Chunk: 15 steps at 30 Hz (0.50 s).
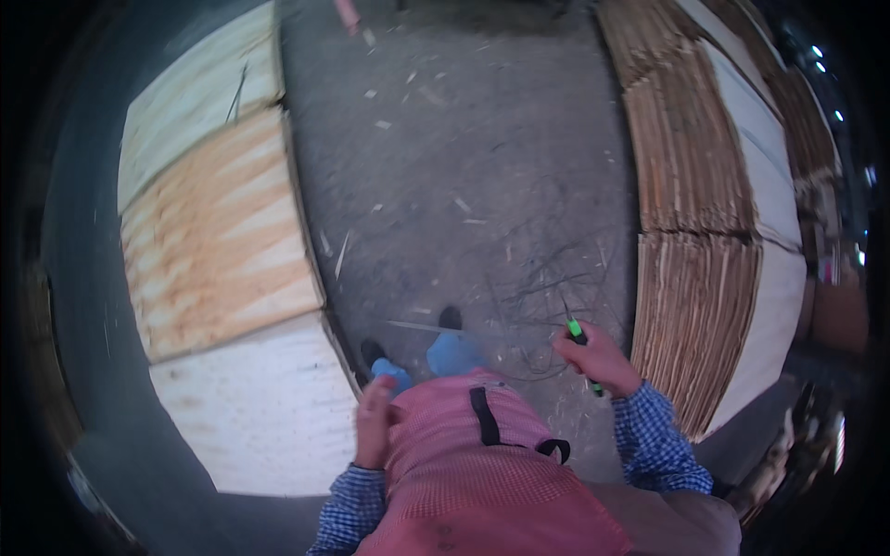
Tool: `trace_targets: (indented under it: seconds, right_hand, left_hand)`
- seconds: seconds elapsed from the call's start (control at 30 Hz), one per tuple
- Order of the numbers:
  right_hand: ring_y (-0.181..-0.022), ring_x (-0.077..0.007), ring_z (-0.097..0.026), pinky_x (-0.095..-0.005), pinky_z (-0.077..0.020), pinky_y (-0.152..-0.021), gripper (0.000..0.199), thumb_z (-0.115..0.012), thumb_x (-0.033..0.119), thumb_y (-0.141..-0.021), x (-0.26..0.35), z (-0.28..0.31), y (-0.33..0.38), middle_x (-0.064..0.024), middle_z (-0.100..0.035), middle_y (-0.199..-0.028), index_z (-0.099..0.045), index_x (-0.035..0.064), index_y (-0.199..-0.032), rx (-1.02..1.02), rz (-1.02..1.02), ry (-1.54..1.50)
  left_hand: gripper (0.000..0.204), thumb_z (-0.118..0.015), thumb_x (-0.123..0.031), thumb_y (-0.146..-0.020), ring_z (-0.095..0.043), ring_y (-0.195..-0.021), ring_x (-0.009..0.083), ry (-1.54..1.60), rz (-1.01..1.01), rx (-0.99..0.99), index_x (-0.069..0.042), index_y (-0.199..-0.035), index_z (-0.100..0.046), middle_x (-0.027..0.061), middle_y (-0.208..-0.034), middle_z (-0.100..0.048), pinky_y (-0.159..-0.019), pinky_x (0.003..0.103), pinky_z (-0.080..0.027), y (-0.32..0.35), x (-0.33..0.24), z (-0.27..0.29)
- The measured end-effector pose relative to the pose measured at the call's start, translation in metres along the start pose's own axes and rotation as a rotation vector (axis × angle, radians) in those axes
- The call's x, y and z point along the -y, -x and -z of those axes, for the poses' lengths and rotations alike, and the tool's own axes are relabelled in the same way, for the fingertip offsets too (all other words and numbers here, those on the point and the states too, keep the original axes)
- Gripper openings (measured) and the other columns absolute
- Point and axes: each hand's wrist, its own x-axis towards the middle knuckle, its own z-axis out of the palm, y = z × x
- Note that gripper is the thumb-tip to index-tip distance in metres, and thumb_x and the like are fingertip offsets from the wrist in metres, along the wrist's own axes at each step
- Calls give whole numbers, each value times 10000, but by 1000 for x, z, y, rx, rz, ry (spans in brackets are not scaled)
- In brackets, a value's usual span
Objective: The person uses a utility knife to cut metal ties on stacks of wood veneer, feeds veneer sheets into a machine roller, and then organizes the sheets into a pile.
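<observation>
My right hand point(600, 355) is closed around a green and black utility knife point(577, 332), its thin blade pointing away from me above the floor. Thin dark strands point(556, 278) lie tangled on the floor beyond that hand. My left hand point(374, 423) hangs beside the pink apron point(473, 463), slightly blurred, its fingers loosely extended and nothing seen in them. It is nearest to the white-topped stack of wood veneer sheets point(264, 417) on my left.
An orange-streaked veneer stack point(222, 241) and a pale one point(204, 102) continue the left row; a dark strand point(237, 93) lies on the pale one. Tall veneer stacks point(695, 315) line the right side. Wood scraps point(343, 255) litter the concrete aisle point(445, 139) between them.
</observation>
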Motion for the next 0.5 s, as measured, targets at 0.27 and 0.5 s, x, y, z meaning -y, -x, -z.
trace_targets:
  seconds: [0.27, 0.5]
  right_hand:
    - [-504, -73, -407, -223, -332, -454, 134, -609, 161, -872, 43, 161, 134, 27, -424, -625, -499, 93, -836, -816, 587, -598]
    - [-500, -64, -405, -216, -338, -464, 121, -586, 170, -931, 33, 206, 139, 33, -423, -622, -543, 81, -862, -1340, 547, -454]
  left_hand:
    - [315, -529, -306, -957, -550, -661, 125, 168, 273, -302, -72, -1166, -561, 53, -971, -632, -534, 250, -487, -66, 4, 86]
    - [262, -487, -313, -978, -547, -674, 141, 259, 509, -221, -99, -1115, -548, 27, -899, -611, -562, 303, -481, -146, 20, 122]
